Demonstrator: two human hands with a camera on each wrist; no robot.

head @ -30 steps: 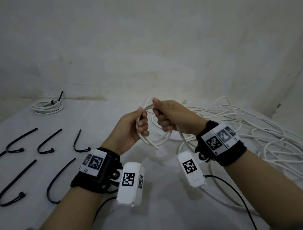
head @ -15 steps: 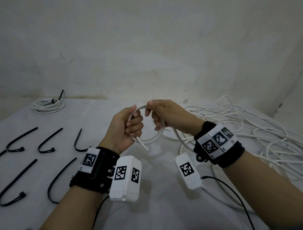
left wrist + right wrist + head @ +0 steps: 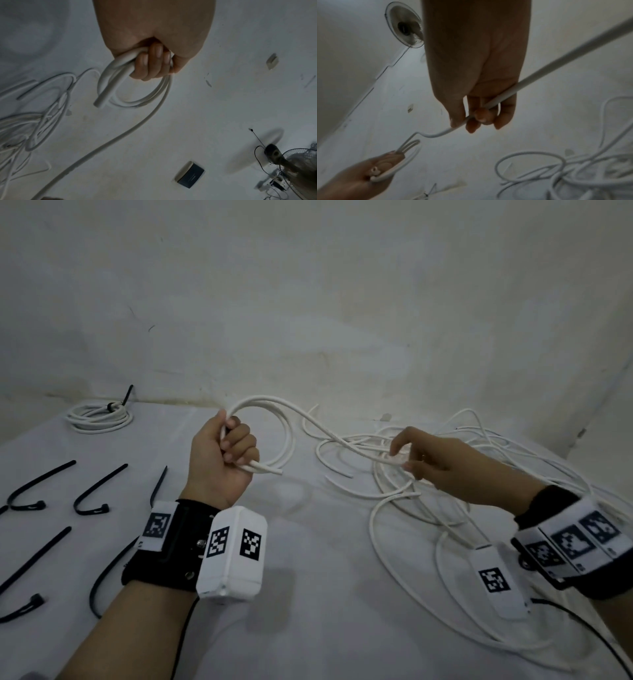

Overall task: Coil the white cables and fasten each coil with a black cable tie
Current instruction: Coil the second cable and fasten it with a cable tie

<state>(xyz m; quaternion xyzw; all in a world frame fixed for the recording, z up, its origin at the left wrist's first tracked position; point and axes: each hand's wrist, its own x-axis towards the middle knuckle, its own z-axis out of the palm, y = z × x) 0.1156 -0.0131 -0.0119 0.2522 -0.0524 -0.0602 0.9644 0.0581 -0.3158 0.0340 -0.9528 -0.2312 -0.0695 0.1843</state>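
Observation:
My left hand (image 3: 228,453) grips a small coil of white cable (image 3: 274,433), its fingers (image 3: 150,63) curled round the loops (image 3: 120,86), with the cut end (image 3: 270,470) poking out to the right. From the coil the cable runs right to my right hand (image 3: 406,455), which pinches the strand (image 3: 501,98) between thumb and fingers. Both hands are held above the table. A tangled heap of white cable (image 3: 455,474) lies under and beyond the right hand. Several black cable ties (image 3: 99,489) lie on the left of the table.
A finished white coil (image 3: 99,416) with a black tie stands at the table's far left corner by the wall. The table (image 3: 322,594) has a white cover. A thin black wire (image 3: 589,628) runs from the right wrist camera.
My hands have moved apart: the right hand left the coil and slid right along the cable towards the heap. The left hand, still holding the coil, rose and shifted left.

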